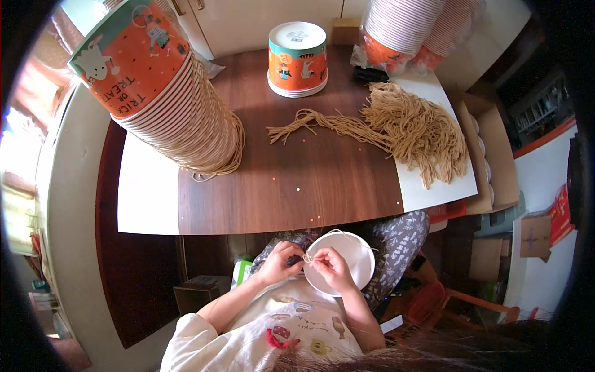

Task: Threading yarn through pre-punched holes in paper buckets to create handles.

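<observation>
Here we are at the near edge of the table [248, 195], and both hands are at work in the lap! The right hand [332, 268] has its fingers clamped on a thin tan cord [308, 256], pinching it in a small loop just over the left edge of a round white bucket [354, 263]. In from the left comes the left hand [283, 261], its fingers bent right beside that loop; whether they grip it, I can't tell from here. The bucket sits in the lap, showing its white side, and a length of cord arcs over its far rim to the right.

Look up to the table! On the left, a tall stack of orange buckets [164, 102] towers, tan cords draped down its right side. Far middle, a short upturned stack [299, 69], white base on top. Over on the right, a big shaggy heap of cords [418, 127], with one bundle trailing left across the wood. Behind the heap, wrapped buckets [403, 31] crowd the far right, a black item [370, 75] close by. Small pale and orange specks dot the wood, and off the right edge stands a cardboard box [503, 170].
</observation>
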`<state>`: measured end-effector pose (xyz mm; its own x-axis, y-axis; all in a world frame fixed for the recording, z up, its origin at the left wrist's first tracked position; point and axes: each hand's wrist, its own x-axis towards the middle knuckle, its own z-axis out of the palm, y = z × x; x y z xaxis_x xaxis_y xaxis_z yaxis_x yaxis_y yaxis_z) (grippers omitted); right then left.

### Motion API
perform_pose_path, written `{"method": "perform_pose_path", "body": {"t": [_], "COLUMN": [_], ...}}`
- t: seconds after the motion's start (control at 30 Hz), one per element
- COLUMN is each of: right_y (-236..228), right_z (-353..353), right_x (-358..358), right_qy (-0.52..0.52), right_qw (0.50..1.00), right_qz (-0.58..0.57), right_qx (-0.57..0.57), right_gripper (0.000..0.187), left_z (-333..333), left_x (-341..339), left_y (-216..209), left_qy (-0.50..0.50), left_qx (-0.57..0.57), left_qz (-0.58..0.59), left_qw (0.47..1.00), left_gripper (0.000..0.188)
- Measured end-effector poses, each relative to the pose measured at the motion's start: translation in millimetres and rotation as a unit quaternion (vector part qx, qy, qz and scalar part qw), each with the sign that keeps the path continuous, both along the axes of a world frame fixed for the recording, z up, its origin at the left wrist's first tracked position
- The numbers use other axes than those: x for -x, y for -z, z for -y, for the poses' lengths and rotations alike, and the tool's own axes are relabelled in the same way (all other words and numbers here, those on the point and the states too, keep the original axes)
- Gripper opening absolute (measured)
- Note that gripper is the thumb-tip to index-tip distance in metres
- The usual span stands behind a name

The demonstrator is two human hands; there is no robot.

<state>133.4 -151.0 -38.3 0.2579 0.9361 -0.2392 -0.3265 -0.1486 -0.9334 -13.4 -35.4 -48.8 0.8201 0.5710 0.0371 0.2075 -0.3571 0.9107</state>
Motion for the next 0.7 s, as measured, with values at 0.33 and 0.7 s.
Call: {"method": "perform_pose_path", "body": {"t": [0.33, 0.7], "right_y": [-4, -12], "right_z": [-2, 0], "right_x": [1, -5], "right_qy": [-0.013, -0.017], "right_qw": [0.999, 0.998], "right_qz": [0.04, 0.064], "right_qx": [0.005, 0.012], "right_gripper": [0.011, 0.011], "left_z": [1, 3], "left_x": [-4, -4], "left_y": [-2, -7], "left_qy": [0.016, -0.029], "left_qx": [0.096, 0.319], "left_qz": [0.041, 0.011], "left_qw": [0.994, 0.947], "left_gripper": [0.014, 0.014]}}
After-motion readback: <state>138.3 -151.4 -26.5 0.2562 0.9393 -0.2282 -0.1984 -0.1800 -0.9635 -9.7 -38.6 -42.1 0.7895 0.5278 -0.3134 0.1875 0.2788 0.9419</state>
